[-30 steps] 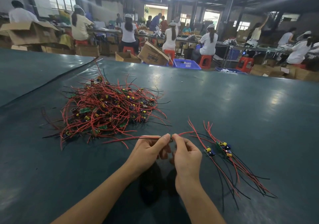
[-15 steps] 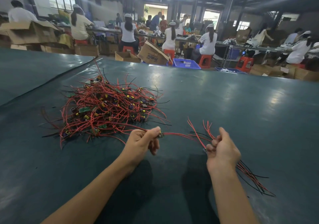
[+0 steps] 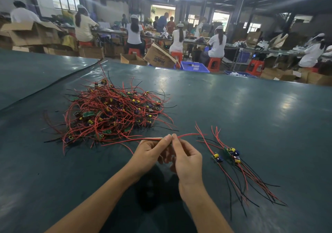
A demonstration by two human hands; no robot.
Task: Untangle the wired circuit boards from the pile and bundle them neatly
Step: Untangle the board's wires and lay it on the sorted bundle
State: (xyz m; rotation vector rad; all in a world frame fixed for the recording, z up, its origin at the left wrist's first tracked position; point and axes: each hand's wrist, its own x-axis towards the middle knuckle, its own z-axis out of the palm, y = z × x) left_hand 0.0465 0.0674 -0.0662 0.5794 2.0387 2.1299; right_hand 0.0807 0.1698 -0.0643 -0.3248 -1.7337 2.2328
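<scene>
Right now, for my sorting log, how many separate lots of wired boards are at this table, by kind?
Tangled pile: 1
Sorted bundle, laid out on the right: 1
Wire set pinched between left hand and right hand: 1
Total: 3
</scene>
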